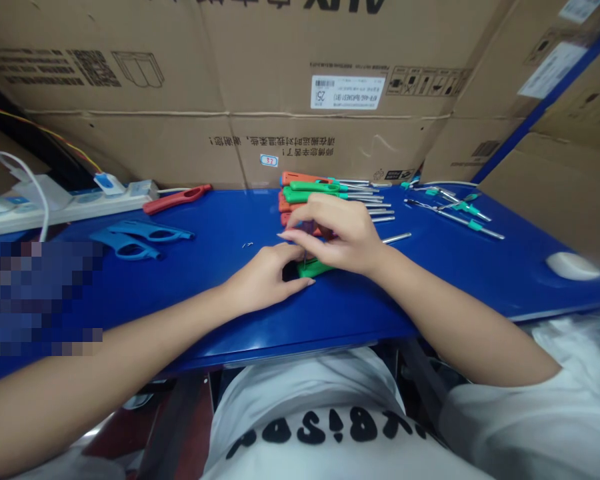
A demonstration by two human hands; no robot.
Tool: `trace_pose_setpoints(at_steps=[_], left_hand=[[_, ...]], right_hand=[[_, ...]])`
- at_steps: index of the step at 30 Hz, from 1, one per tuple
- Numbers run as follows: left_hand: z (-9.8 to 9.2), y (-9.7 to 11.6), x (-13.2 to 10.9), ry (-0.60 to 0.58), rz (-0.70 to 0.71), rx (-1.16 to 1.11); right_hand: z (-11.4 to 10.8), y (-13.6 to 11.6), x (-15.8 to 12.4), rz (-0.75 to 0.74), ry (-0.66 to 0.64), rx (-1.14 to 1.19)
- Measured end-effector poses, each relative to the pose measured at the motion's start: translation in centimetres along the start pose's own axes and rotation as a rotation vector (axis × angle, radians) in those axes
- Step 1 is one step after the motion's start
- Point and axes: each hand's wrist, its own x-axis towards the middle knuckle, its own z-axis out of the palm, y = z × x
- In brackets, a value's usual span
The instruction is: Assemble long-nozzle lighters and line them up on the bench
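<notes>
Both hands meet over the green handle [316, 269], which lies on the blue table [205, 267] at the near edge, in front of the person. The left hand [269, 277] is bent around its left end, thumb on the near side and fingers on the far side, steadying it. The right hand [341, 233] is closed above, fingers pinching a thin dark shaft [305, 258] that stands nearly upright on the handle; what its top is like is hidden. A metal rod [397, 238] shows beyond the right hand, seemingly part of the same piece.

If the shaft tilts under pressure, it could slip off and mark the plastic or jab the left fingers close by. A loose left grip could let the handle turn. The tiny screws [248, 245], loose beside the left hand, could be scattered by a brush of the forearm. The pile [297, 195] just behind could slide if knuckles nudge it.

As for containers, the blue shells [111, 239] and red shell [163, 205] are hollow-looking casings; whether anything sits inside, I cannot tell. Cardboard [170, 133] stands behind like a wall; its contents, if any, are hidden.
</notes>
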Motion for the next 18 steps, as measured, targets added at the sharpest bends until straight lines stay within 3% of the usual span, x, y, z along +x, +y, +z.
trace_pose_setpoints(at_steps=[4,9,18], left_hand=[[0.1,-0.1,0.0,0.000,-0.008,-0.001],[0.0,0.2,0.0,0.005,-0.001,0.017],[0.6,0.5,-0.1,0.047,-0.040,0.063]], right_hand=[[-0.3,-0.1,0.1,-0.055,-0.051,0.072],[-0.9,-0.1,0.4,0.093,-0.164,0.261],[-2.0,0.2,1.2,0.058,-0.227,0.196]])
